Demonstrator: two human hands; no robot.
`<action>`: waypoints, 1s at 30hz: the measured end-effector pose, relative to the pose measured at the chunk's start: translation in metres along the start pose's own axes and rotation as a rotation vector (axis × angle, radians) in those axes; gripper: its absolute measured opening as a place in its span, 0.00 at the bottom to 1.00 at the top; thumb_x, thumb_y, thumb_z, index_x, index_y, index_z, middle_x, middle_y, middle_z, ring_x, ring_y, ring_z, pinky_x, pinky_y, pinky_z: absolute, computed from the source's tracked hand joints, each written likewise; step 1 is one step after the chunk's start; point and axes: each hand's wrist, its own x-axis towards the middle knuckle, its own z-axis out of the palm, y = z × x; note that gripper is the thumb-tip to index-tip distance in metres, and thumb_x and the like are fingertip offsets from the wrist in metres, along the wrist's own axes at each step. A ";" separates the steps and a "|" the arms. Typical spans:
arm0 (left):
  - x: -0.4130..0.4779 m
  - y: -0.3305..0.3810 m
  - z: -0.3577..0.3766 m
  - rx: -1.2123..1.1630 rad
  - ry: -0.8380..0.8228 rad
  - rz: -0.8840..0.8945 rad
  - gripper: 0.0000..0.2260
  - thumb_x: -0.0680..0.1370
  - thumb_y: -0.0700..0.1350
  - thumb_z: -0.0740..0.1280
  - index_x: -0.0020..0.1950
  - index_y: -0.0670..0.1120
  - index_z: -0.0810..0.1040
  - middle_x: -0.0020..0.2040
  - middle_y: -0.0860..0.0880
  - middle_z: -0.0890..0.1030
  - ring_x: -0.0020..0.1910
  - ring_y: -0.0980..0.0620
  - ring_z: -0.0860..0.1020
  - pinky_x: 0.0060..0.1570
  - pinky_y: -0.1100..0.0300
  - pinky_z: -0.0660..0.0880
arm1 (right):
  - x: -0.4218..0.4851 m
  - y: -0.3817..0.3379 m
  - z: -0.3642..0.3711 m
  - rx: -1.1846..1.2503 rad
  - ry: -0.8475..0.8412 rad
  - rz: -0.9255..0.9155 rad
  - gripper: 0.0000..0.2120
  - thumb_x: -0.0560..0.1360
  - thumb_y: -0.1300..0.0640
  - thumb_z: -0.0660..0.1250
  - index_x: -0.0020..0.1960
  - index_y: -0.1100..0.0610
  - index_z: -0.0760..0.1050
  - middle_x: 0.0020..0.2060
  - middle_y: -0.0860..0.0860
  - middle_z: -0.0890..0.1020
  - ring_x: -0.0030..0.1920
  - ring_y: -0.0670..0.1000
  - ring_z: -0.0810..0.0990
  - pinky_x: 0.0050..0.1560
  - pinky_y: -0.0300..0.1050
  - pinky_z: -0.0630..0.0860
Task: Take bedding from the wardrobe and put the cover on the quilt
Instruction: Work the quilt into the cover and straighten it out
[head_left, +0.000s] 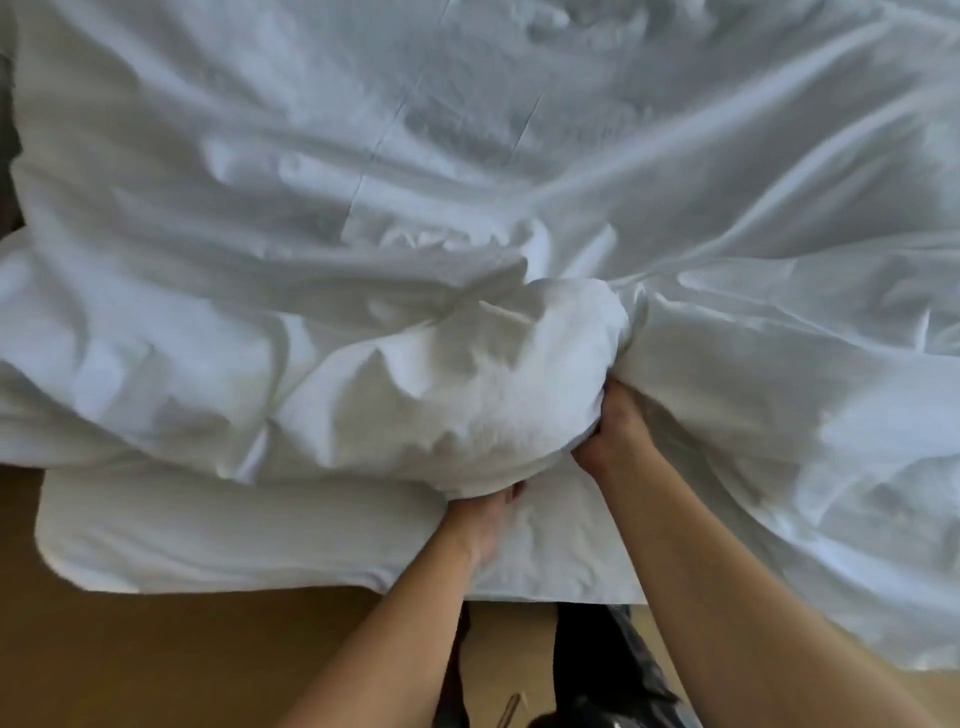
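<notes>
White quilt (457, 374) bunched into puffy lump, lower centre of frame, at near edge of bed (545, 566). Thin cover (779, 415) draped right and across top. Left hand (485, 522) under lump, fingers hidden, grip unclear. Right hand (615, 434) clutching cover fold beside lump. Brown floor (156, 654) below.

reaches forward with both forearms, bare, elbows below the frame edge; angles left forearm from bottom centre toward upper right; lays left hand (485, 514) back-up, wrist close to straight, fingers pushed under the white bedding (415, 395) and hidden there, thumb tip just showing at the fabric edge; grip of that hand not readable; angles right forearm from lower right toward upper left; holds right hand (613, 431) higher and farther forward than the left, back of hand to the camera, knuckles bent, fingers curled into a fold of the same bedding, tips buried; sets the two hands near each other, not touching
</notes>
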 end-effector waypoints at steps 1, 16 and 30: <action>0.002 0.012 -0.008 0.037 -0.131 -0.006 0.13 0.82 0.32 0.62 0.66 0.39 0.75 0.53 0.43 0.76 0.46 0.49 0.74 0.62 0.51 0.76 | -0.001 0.003 0.003 0.026 0.027 -0.044 0.21 0.85 0.49 0.54 0.74 0.56 0.71 0.72 0.55 0.74 0.71 0.60 0.73 0.73 0.56 0.67; -0.016 0.110 -0.021 -0.383 -0.172 0.274 0.20 0.85 0.56 0.53 0.62 0.47 0.79 0.57 0.49 0.85 0.55 0.51 0.84 0.52 0.58 0.81 | -0.064 0.087 -0.033 -0.172 0.423 -0.241 0.13 0.80 0.64 0.62 0.59 0.52 0.77 0.53 0.51 0.84 0.47 0.52 0.82 0.43 0.45 0.79; -0.227 0.191 -0.007 -0.539 -0.459 0.422 0.20 0.79 0.57 0.65 0.68 0.50 0.79 0.66 0.44 0.80 0.67 0.41 0.77 0.67 0.43 0.72 | -0.275 -0.045 0.089 0.379 -0.072 -0.311 0.25 0.77 0.39 0.56 0.63 0.49 0.82 0.61 0.57 0.83 0.62 0.65 0.80 0.68 0.65 0.72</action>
